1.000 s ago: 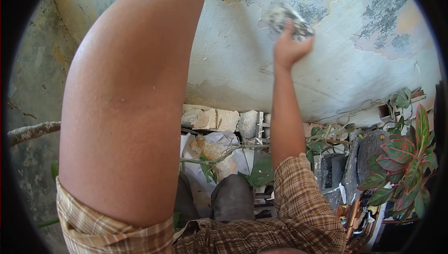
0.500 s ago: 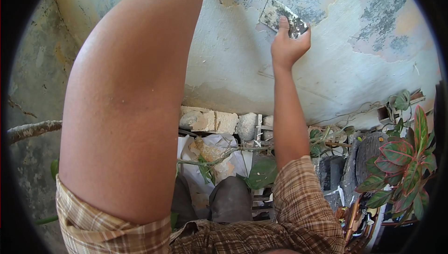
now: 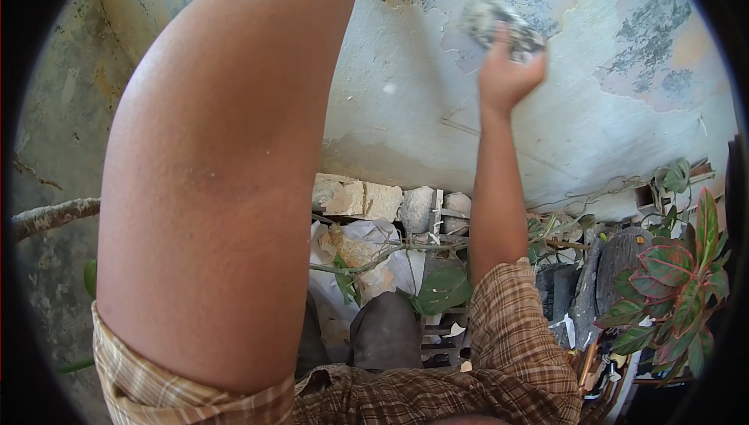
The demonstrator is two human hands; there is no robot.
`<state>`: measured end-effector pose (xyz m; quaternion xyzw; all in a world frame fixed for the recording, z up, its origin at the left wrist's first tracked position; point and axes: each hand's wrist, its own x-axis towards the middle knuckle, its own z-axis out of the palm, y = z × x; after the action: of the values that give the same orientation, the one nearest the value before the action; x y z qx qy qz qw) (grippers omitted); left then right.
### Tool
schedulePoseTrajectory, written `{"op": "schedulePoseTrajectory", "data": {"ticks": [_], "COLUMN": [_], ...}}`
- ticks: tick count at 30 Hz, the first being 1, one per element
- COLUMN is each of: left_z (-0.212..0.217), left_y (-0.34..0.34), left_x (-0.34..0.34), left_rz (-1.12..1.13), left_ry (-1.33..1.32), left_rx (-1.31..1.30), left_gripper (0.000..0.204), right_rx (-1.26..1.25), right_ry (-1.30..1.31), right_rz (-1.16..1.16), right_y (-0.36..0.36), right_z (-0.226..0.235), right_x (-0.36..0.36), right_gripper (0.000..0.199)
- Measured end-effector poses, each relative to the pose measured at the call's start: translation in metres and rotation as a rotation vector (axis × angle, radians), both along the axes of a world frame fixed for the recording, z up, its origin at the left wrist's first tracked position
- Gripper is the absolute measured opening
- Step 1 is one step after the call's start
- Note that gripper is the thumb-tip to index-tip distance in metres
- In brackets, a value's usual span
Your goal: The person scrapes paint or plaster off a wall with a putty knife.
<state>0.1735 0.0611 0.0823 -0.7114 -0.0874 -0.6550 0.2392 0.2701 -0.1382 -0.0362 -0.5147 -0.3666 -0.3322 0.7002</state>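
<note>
My right hand (image 3: 511,74) is closed round a flat, rectangular scraper (image 3: 488,23), its face mottled white and black, with the thumb laid over the near edge. Motion smears the scraper. It is held up at the wall (image 3: 406,120), where pale paint has peeled into grey-blue and yellowish patches; whether its edge touches the wall I cannot tell. My left arm (image 3: 218,136) reaches up across the left side, and its hand lies beyond the top edge. A small whitish fleck (image 3: 390,88) shows in front of the wall.
Along the wall's foot lie stones and broken blocks (image 3: 382,201), with crumpled white sheeting (image 3: 406,269) nearer me. A vine (image 3: 367,267) crosses there. A red-and-green leafy plant (image 3: 683,284) stands at right beside dark slabs (image 3: 620,269). A branch (image 3: 58,216) juts in at left.
My right hand and the scraper have shifted a little to the right, and the scraper is now blurred. A whitish fleck has appeared near the wall. The whole view has shifted slightly.
</note>
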Motion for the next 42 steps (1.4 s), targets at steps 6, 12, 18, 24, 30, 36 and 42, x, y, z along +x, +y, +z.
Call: {"op": "schedulePoseTrajectory", "data": {"ticks": [6, 12, 18, 24, 30, 36, 42], "left_z": [-0.005, 0.001, -0.005, 0.001, -0.002, 0.001, -0.003], "left_y": [0.002, -0.001, 0.001, -0.003, -0.002, -0.003, -0.001], "left_x": [-0.001, -0.001, 0.000, 0.002, 0.000, 0.002, 0.001], "left_rz": [0.031, 0.026, 0.026, 0.033, 0.045, 0.026, 0.014], "left_ry": [0.009, 0.014, 0.017, 0.016, 0.034, 0.024, 0.051], "left_rx": [-0.012, -0.007, -0.031, -0.019, -0.026, -0.020, -0.021], "left_gripper": [0.076, 0.076, 0.077, 0.077, 0.077, 0.076, 0.076], "right_rx": [-0.185, -0.227, -0.182, -0.215, -0.169, -0.138, 0.065], "right_ry": [-0.132, -0.160, -0.139, -0.161, -0.076, -0.178, -0.039], "right_rz": [-0.230, -0.179, -0.297, -0.289, -0.319, -0.193, 0.035], "right_y": [0.005, 0.003, 0.008, 0.007, 0.014, 0.022, 0.011], "right_z": [-0.005, 0.001, -0.007, -0.002, -0.008, -0.018, 0.000], "right_x": [-0.009, 0.002, -0.007, 0.000, -0.009, 0.000, -0.001], "right_gripper": [0.016, 0.018, 0.020, 0.020, 0.022, 0.019, 0.022]}}
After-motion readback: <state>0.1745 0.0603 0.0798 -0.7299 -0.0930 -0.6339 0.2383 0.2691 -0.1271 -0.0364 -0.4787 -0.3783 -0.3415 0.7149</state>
